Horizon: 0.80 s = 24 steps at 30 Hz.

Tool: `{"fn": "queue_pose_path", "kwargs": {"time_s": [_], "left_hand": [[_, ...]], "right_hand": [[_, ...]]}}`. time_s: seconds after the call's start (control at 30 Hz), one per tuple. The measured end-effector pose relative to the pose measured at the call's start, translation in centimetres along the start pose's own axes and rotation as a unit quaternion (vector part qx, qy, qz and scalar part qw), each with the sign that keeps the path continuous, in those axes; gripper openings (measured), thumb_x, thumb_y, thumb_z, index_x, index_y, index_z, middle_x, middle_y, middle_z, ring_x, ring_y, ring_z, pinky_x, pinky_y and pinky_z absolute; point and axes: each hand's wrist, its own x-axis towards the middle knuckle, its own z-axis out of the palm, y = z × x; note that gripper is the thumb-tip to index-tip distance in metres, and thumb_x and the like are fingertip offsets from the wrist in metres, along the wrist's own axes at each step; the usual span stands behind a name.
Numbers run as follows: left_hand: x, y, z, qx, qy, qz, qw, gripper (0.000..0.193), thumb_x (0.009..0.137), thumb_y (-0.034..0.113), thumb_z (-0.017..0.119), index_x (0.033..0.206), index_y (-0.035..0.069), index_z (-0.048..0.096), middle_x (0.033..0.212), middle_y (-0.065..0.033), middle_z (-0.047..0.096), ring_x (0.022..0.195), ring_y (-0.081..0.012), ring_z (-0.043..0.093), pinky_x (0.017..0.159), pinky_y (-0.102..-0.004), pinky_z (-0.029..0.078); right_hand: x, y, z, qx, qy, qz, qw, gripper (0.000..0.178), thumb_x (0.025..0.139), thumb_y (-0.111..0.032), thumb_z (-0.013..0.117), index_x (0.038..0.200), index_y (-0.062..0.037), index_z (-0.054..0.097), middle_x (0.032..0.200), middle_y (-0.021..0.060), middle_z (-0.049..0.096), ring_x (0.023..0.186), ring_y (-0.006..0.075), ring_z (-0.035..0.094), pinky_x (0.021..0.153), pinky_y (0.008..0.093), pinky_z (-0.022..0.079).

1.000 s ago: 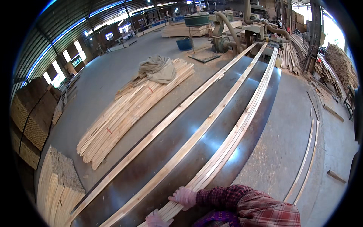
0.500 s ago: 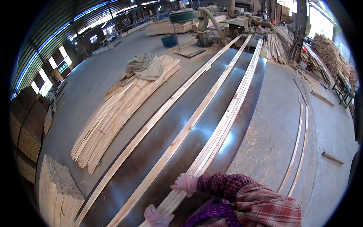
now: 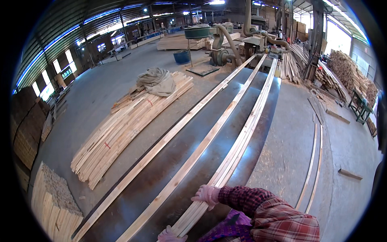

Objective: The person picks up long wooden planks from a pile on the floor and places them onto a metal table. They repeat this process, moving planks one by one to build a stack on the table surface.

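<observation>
Several long, thin wood strips (image 3: 234, 156) lie side by side in a bundle along the right part of a dark, shiny metal table (image 3: 177, 169). My right hand (image 3: 207, 196), in a pale pink glove, is closed over the bundle near its close end. Nearer to me, my left hand (image 3: 171, 235), gloved the same way, grips the same strips at the lower edge of the view; part of it is cut off. To the left of the bundle, a single wood strip (image 3: 189, 165) runs lengthwise down the table, apart from both hands.
Another strip (image 3: 161, 145) lies along the table's left edge. A machine with thick hoses (image 3: 229, 44) stands at the far end. On the floor at left are a stack of boards (image 3: 125, 133) with a cloth (image 3: 156, 82) on top and a bundle of sticks (image 3: 56, 201). Two thin strips (image 3: 313, 165) lie at right.
The view has tilted up a little, so the hands appear lower and slightly to the right. Both hands stay on the strip bundle.
</observation>
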Motion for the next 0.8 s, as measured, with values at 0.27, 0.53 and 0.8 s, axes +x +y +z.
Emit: {"fn": "queue_pose_path", "kwargs": {"time_s": [0.27, 0.53, 0.8], "left_hand": [[0.6, 2.0, 0.0, 0.063, 0.11, 0.054, 0.99, 0.108, 0.069, 0.073, 0.08, 0.149, 0.007, 0.051, 0.136, -0.0117, 0.065, 0.128, -0.0276, 0.062, 0.108, -0.0416, 0.049], [1.5, 2.8, -1.7, 0.007, -0.017, 0.02, 1.0, 0.103, 0.067, 0.067, 0.083, 0.144, 0.005, 0.054, 0.132, -0.0164, 0.066, 0.127, -0.0319, 0.062, 0.103, -0.0429, 0.052], [1.5, 4.0, -3.4, 0.021, -0.067, -0.011, 0.997, 0.106, 0.067, 0.063, 0.086, 0.146, 0.004, 0.049, 0.134, -0.0206, 0.064, 0.127, -0.0368, 0.061, 0.106, -0.0465, 0.05]], "right_hand": [[0.2, -0.1, -0.3, 0.008, -0.015, -0.002, 1.0, 0.109, 0.058, -0.05, 0.091, 0.151, -0.0149, 0.047, 0.127, 0.0106, 0.066, 0.122, 0.0311, 0.063, 0.107, 0.0461, 0.044], [0.0, -0.1, -1.0, -0.013, -0.025, -0.013, 1.0, 0.11, 0.06, -0.056, 0.09, 0.152, -0.0129, 0.047, 0.13, 0.0124, 0.066, 0.122, 0.0309, 0.064, 0.106, 0.0462, 0.046], [0.1, 6.4, -2.5, 0.237, 0.085, 0.103, 0.962, 0.066, 0.091, -0.057, 0.068, 0.141, -0.0141, 0.063, 0.128, 0.0175, 0.069, 0.123, 0.04, 0.063, 0.104, 0.05, 0.051]]}}
